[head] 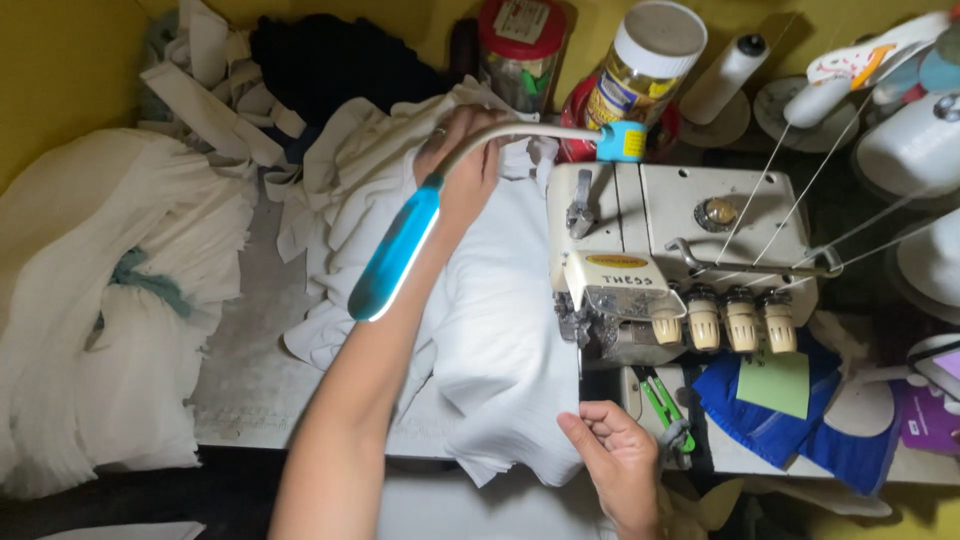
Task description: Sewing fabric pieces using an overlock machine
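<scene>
My left hand [462, 165] reaches far over the table and grips the white fabric [500, 330] near its back edge, behind the cream overlock sewing machine [680, 250]. My right hand [620, 455] sits at the front edge with fingers curled, pinching the near corner of the same white fabric just below the machine's presser area. A blue flexible lamp [395, 255] on a white gooseneck crosses over my left forearm and lights the cloth.
A heap of white cloth [110, 300] lies at the left, dark fabric [330, 60] at the back. Jars [640, 60] and white thread cones [915, 145] stand behind and right of the machine. Green thread snips [662, 400] and blue cloth pieces [770, 420] lie at its front.
</scene>
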